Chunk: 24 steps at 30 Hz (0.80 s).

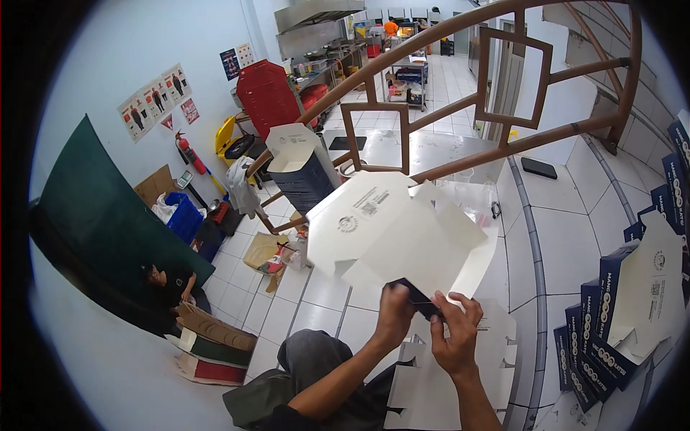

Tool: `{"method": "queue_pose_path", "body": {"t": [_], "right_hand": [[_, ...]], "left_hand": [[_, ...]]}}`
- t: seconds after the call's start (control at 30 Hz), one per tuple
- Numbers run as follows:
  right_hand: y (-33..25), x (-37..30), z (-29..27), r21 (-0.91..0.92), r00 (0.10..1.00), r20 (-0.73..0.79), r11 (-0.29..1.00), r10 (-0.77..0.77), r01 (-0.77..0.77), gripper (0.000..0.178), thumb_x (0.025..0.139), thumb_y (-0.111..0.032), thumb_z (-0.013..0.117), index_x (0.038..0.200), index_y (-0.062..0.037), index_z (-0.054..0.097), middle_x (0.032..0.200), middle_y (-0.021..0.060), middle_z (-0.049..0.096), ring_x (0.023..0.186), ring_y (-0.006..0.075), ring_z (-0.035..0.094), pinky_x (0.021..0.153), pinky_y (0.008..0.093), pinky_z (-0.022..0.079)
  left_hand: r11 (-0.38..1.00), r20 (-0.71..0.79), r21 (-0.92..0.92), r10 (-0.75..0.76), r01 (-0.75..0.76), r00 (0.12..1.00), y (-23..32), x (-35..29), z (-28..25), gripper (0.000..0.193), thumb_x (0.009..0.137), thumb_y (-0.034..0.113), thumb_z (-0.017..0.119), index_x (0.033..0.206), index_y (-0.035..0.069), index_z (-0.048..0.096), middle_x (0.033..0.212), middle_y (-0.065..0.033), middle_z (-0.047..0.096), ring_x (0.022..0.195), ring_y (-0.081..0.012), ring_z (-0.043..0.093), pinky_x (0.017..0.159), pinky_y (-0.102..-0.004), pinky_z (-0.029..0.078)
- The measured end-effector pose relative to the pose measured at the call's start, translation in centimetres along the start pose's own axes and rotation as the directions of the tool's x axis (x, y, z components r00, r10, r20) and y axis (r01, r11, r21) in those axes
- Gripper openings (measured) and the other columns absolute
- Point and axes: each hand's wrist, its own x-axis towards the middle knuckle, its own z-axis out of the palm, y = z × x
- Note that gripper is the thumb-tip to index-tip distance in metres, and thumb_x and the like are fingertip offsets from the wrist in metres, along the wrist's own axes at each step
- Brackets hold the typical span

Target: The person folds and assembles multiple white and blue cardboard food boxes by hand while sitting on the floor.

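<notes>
Fingers [399, 296] of the left hand [395, 316] were curled narrow around a dark-printed flap [420, 298] at the lower edge of a half-folded carton [399, 233], and those of the right hand [454, 334] pinched the same flap from the other side, thumb on top. Both hands therefore gripped the carton, which was held up in the air in front of the person, its white inner face turned toward the camera and its loose side flaps hanging open. Holding it raised and tilted this way seemed to leave the bottom flaps free to be bent, with no surface pressing against them.

Beneath the hands, flat white carton blanks [445, 388] lay spread on the tiled floor [568, 244], close enough to be picked up without reaching. To the right, a row of finished dark blue boxes [596, 337] stood on edge against one another, probably packed tight so they kept their shape. Another folded box [298, 169] rested on the brown wooden railing [445, 108] ahead, well apart from the hands. Far to the left, another person [169, 284] in dark clothing sat by a stack of flattened cardboard [212, 345]. A red fire extinguisher [188, 152] hung on the wall behind.
</notes>
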Motion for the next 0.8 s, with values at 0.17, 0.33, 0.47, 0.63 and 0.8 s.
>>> {"method": "queue_pose_path", "body": {"t": [0.17,0.33,0.47,0.63,0.8], "right_hand": [[-1.1,0.1,-0.5,0.054,0.996,0.033,0.995,0.088,-0.089,0.045,0.077,-0.011,0.06,0.121,-0.0057,0.051,0.097,0.0059,0.061,0.102,0.0176,0.05,0.098,0.0459,0.02],[-1.1,-0.2,-0.6,0.087,0.989,0.096,0.989,0.114,-0.122,0.05,0.08,-0.014,0.062,0.126,-0.006,0.044,0.086,0.0063,0.063,0.096,0.0167,0.052,0.098,0.0458,0.019],[0.1,-1.0,0.5,0.305,0.95,-0.1,0.918,0.294,-0.252,0.036,0.081,-0.011,0.064,0.114,-0.0043,0.055,0.086,0.0057,0.064,0.088,0.0183,0.055,0.094,0.0374,0.029],[0.4,-1.2,1.1,0.326,0.925,-0.21,0.914,0.317,-0.239,0.029,0.081,-0.009,0.065,0.108,0.0007,0.061,0.084,0.0071,0.06,0.078,0.0169,0.053,0.08,0.0289,0.041],[0.3,-0.8,0.7,0.104,0.972,-0.18,0.986,0.151,-0.133,0.035,0.076,-0.009,0.069,0.11,-0.0031,0.062,0.079,0.0035,0.057,0.078,0.0184,0.051,0.083,0.0327,0.037]], "left_hand": [[0.982,0.042,0.186,0.025,-0.033,0.999,-0.7,-0.2,1.0,0.046,0.082,0.013,0.061,0.113,0.006,0.027,0.095,-0.0069,0.042,0.082,-0.0113,0.049,0.066,-0.0258,0.048],[0.99,-0.044,0.139,0.024,-0.017,0.999,-0.7,-0.7,1.2,0.043,0.083,0.009,0.058,0.112,0.007,0.027,0.099,-0.0079,0.043,0.086,-0.013,0.051,0.068,-0.0276,0.049],[0.999,-0.111,-0.018,0.042,-0.045,0.993,0.1,-0.4,2.9,0.044,0.082,0.003,0.055,0.114,0.01,0.026,0.101,-0.0091,0.043,0.09,-0.017,0.052,0.07,-0.0306,0.05],[0.999,-0.083,0.009,0.034,-0.033,0.996,-0.3,-0.6,2.2,0.046,0.083,0.003,0.055,0.116,0.011,0.025,0.104,-0.0095,0.043,0.094,-0.0179,0.052,0.075,-0.0318,0.048],[0.982,0.002,0.177,0.059,-0.058,0.998,-0.8,-0.5,1.6,0.047,0.087,0.011,0.057,0.118,0.008,0.022,0.107,-0.0084,0.042,0.094,-0.0137,0.05,0.076,-0.028,0.046]]}}
